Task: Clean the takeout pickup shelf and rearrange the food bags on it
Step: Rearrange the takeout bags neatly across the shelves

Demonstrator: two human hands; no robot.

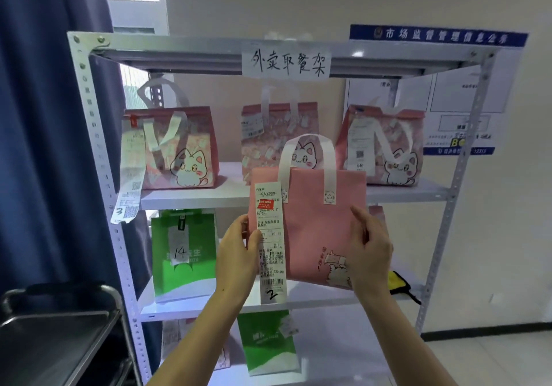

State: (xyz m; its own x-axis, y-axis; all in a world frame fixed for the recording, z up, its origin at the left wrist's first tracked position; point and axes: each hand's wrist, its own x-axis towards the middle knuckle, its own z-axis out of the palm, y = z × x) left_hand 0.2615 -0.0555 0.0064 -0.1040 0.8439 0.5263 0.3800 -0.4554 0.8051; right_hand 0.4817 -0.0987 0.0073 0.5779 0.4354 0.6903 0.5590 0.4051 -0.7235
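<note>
Gripping from both flanks, the plain pink non-woven tote bag with white strap handles (313,224) is being held up in front of the white metal slotted-angle shelf (191,197), level with the gap between its second and third boards. The left hand (239,254) is curled round the bag's left edge, thumb pressed over the long white printed receipt (270,236) that is stuck near the top and hangs loose below the base, a handwritten "2" at its tail. The right hand (369,245) is wrapped onto the right side, fingers bent across the front panel.

How will it handle? Soft fabric, it is judged, yet the sides stand straight and the face stays flat, so a boxed meal inside is suspected, giving some stiffness and modest weight. A grip at the sides, low down, is well suited: the load is kept level and nothing inside should tip. The twin handles are standing upright and free, an alternative hold, though swinging would be risked. The receipt is flimsy; pinching or dragging it could tear it off.

Behind, three pink cat-print bags (179,149) are lined along the second board, a green-and-white paper bag marked "14" (183,254) is stood on the third, and a yellow cloth with black trim (398,281) is lying at that board's right end. Another green-and-white bag (270,344) is seen lower down.
</note>
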